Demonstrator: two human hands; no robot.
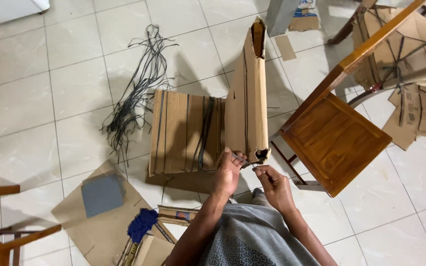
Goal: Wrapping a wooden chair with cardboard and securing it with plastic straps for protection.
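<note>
L hand, R hand pinching strap ends, cardboard tube

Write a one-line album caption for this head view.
Both hands, left hand and right hand, work thin strands at a folded cardboard piece.

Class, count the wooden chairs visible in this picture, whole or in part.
2: one chair right of the hands, one chair partly visible at the lower left edge. Wood at the top right may be a third.

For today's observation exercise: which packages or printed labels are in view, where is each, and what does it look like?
Small carton: top edge, on the floor; brown with a blue printed panel.
Printed box flap: bottom centre, by the blue cloth; tan with a coloured mark.
Printed cardboard piece: right, beyond the wooden chair; brown, dark print.
</note>
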